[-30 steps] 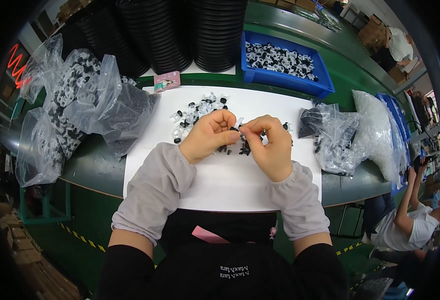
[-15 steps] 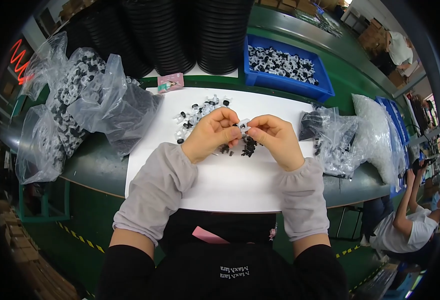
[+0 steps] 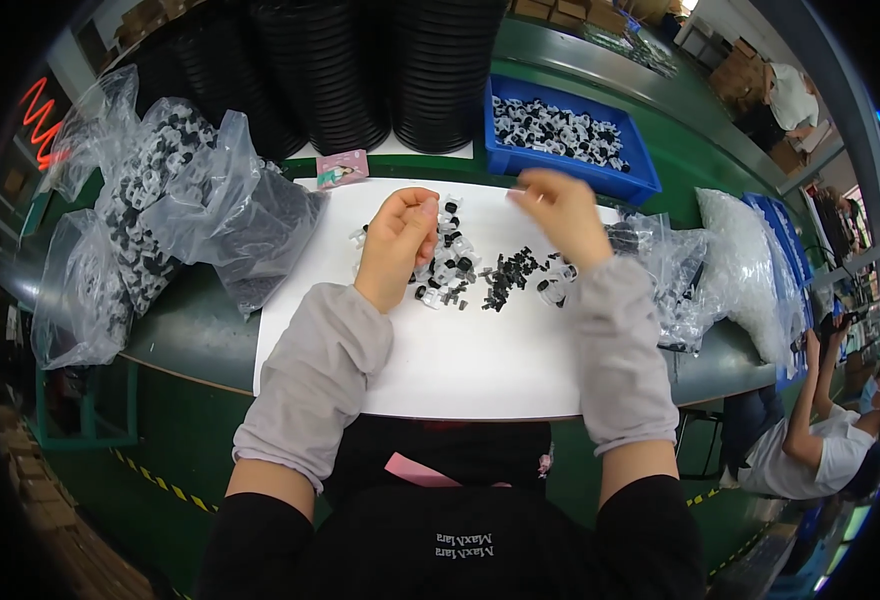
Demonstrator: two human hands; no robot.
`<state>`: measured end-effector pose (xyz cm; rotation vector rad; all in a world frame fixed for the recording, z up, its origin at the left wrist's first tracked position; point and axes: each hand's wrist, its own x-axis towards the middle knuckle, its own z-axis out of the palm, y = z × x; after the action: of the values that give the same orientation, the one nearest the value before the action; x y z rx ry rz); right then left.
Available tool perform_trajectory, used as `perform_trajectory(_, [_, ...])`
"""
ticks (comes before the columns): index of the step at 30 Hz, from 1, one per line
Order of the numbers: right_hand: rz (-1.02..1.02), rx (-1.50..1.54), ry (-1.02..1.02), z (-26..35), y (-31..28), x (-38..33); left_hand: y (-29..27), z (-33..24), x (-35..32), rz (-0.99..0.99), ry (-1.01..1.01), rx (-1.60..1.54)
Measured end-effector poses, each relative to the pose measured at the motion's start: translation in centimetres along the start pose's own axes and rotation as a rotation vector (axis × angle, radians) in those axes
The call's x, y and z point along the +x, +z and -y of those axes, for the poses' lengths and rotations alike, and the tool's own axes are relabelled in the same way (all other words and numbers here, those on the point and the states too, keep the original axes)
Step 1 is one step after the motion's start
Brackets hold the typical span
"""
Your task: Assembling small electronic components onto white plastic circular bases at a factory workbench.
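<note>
My left hand (image 3: 396,245) is over a pile of small white plastic parts with black knobs (image 3: 450,262). Its fingers are curled closed, and whatever they hold is hidden. To the right, my right hand (image 3: 565,215) is raised near the front of a blue bin (image 3: 570,172) containing many similar white-and-black parts. Motion smears its fingers, so its grip is unclear. Between the hands, a heap of tiny black pieces (image 3: 508,280) lies on a white sheet (image 3: 460,365). A few white-and-black parts (image 3: 554,285) rest beneath my right wrist.
Clear plastic bags of white-and-black parts (image 3: 160,175) stand at the left. More bags (image 3: 672,265) and a sack of white pieces (image 3: 745,265) lie at the right. Tall black ribbed stacks (image 3: 440,80) and a pink packet (image 3: 342,168) are behind. Another person (image 3: 820,450) is at far right.
My hands have parted from where they met around a small white part. The right moved up and right toward the blue bin; the left drew back slightly left, uncovering the piles.
</note>
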<state>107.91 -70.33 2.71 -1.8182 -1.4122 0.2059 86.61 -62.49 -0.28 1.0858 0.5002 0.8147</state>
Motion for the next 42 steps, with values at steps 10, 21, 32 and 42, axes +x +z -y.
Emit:
perform_trajectory(10, [0.276, -0.164, -0.155, 1.1, 4.1, -4.2, -0.4, 1.3, 0.4, 0.07, 0.595, 0.731])
perform_trajectory(21, [0.269, 0.147, 0.012, 0.4, 2.2, -4.2, 0.6, 1.7, 0.0, 0.144, 0.688, 1.344])
perform_trajectory(32, [0.345, -0.251, -0.244, 1.2, 2.9, -5.4, 0.9, 0.3, -0.3, 0.008, 0.091, 0.374])
perform_trajectory(42, [0.312, 0.219, 0.053, 1.1, 1.5, -5.0, 0.7, 0.4, -0.9, 0.113, 0.328, 0.796])
